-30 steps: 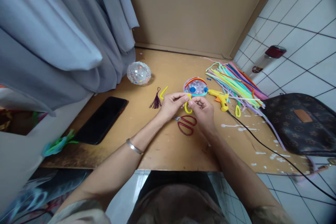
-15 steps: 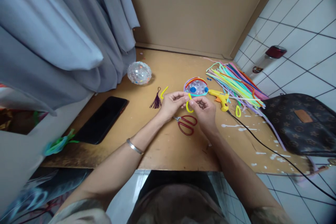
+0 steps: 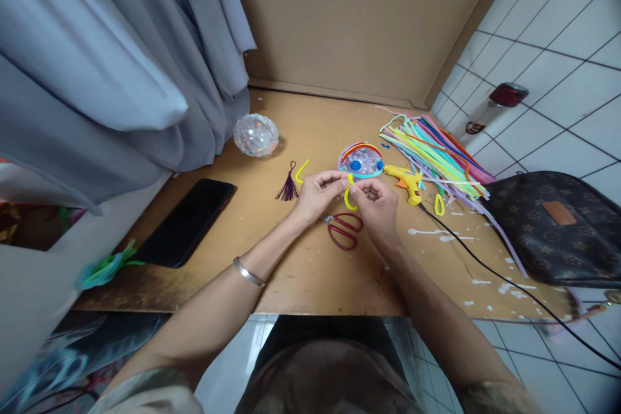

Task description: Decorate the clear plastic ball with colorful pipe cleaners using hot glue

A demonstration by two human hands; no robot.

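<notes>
Between my two hands is a yellow pipe cleaner (image 3: 350,202) bent into a curve. My left hand (image 3: 317,194) pinches it from the left, and my right hand (image 3: 377,206) pinches it from the right, fingertips nearly meeting. Just beyond my fingers lies a clear ball half (image 3: 363,158) with coloured pipe cleaner strips and blue round pieces on it. Red-handled scissors (image 3: 345,231) rest on the table below my hands, blades partly hidden by my left wrist. A yellow glue gun (image 3: 406,182) lies right of my right hand.
Loose pipe cleaners (image 3: 436,152) are heaped at the right, with a yellow loop (image 3: 439,205) near them. A brown bag (image 3: 557,226) sits at the right edge. Leftward are a purple tassel (image 3: 288,186), a short yellow piece (image 3: 301,171), a clear ball (image 3: 256,135) and a black phone (image 3: 187,223).
Both hands keep their pinch on the yellow pipe cleaner with hardly any movement. The whole view has shifted very slightly.
</notes>
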